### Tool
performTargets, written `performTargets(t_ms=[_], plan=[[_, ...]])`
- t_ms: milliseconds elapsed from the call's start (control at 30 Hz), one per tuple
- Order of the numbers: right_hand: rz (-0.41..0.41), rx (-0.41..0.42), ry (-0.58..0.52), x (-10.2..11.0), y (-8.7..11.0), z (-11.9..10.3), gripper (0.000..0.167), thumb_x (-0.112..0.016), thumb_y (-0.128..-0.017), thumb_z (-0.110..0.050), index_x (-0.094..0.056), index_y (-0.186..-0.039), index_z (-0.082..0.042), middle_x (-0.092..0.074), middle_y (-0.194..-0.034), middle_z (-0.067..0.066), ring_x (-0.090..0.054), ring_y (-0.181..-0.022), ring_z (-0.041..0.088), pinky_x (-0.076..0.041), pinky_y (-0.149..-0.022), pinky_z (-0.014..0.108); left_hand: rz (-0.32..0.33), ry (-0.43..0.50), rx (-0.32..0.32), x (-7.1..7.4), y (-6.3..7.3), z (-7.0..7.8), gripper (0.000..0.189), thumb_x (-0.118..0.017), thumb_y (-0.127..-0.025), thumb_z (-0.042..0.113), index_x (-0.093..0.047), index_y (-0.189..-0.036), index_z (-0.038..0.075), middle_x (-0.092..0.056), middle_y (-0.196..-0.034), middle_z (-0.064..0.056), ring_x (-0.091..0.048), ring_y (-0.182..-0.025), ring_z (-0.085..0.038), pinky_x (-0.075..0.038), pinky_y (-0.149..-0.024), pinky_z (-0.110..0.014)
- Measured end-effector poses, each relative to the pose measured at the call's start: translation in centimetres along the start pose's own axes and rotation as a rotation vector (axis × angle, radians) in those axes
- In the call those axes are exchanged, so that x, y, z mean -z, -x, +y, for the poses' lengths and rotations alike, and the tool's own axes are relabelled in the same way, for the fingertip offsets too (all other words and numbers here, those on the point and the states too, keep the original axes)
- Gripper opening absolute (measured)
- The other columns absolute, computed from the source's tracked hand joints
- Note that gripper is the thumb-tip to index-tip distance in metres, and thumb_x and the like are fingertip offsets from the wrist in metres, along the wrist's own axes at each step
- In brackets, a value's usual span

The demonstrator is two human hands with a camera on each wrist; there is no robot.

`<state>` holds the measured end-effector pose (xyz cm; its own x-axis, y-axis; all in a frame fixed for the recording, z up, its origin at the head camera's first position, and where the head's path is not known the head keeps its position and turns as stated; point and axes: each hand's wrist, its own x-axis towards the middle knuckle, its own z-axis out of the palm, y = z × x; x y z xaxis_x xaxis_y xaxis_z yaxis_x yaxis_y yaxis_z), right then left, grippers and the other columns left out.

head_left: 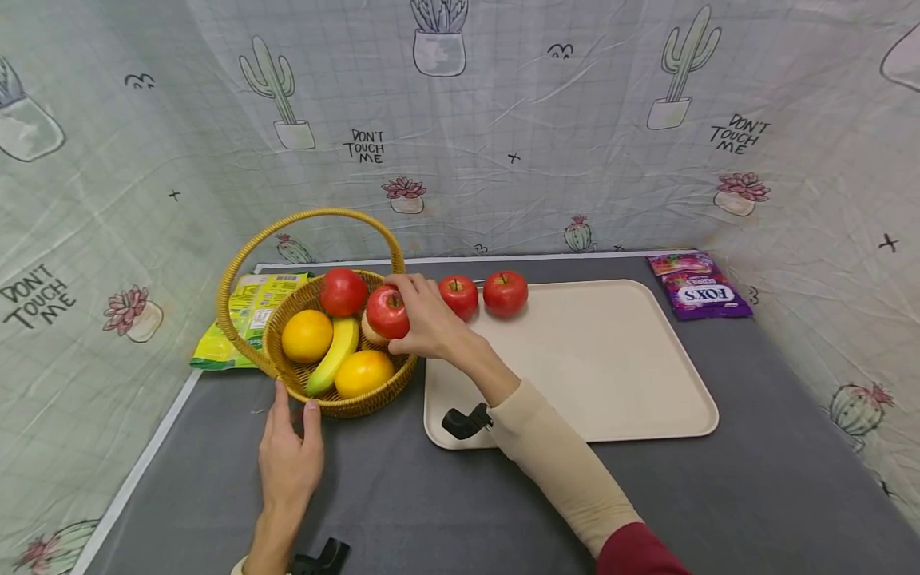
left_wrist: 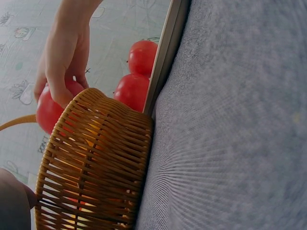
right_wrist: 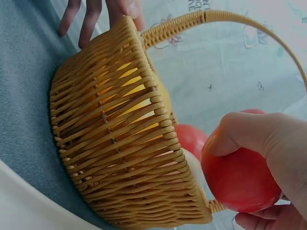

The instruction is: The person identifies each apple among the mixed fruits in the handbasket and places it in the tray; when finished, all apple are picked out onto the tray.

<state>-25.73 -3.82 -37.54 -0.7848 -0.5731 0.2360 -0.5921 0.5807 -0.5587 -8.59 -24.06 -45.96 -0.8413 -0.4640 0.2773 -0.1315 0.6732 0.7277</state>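
My right hand grips a red apple at the right side of a wicker basket. In the right wrist view the thumb curls over that apple, just above the rim. Inside the basket are another red fruit, an orange, a banana and a second orange-yellow fruit. A pale round item is mostly hidden beneath the held apple. My left hand touches the basket's near-left rim, its fingers fairly straight.
Two red apples sit by the upper left edge of a beige tray. A purple packet lies beyond the tray's right side. Behind the basket is a yellow-green bag. The basket's tall handle arches above its back left.
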Motion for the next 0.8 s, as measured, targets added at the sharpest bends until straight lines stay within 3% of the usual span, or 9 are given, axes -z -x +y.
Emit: performTargets(t_ms=[433,800], plan=[[0.076,0.055,0.011,1.3,3.1,0.2,0.085,-0.082,-0.073,-0.03,-0.041,-0.148,-0.022,-0.049,-0.14,0.009,-0.045,-0.127,0.024,-0.052,-0.102,0.044,-0.005,-0.001,0.0,0.0,-0.1,-0.1,0.067,-0.044,-0.106,0.038,-0.018,-0.161,0.011,-0.036,-0.159,-0.023,-0.058,-0.123,-0.046,-0.042,-0.103,-0.064],[0.128,0.032,0.019,2.6,4.7,1.2,0.082,-0.081,-0.072,-0.033,-0.044,-0.144,-0.022,-0.052,-0.134,0.007,-0.046,-0.125,0.023,-0.052,-0.101,0.045,-0.01,-0.013,0.011,0.1,-0.1,0.1,0.068,-0.044,-0.106,0.038,-0.018,-0.161,0.01,-0.036,-0.159,-0.023,-0.057,-0.124,-0.047,-0.041,-0.105,-0.065]])
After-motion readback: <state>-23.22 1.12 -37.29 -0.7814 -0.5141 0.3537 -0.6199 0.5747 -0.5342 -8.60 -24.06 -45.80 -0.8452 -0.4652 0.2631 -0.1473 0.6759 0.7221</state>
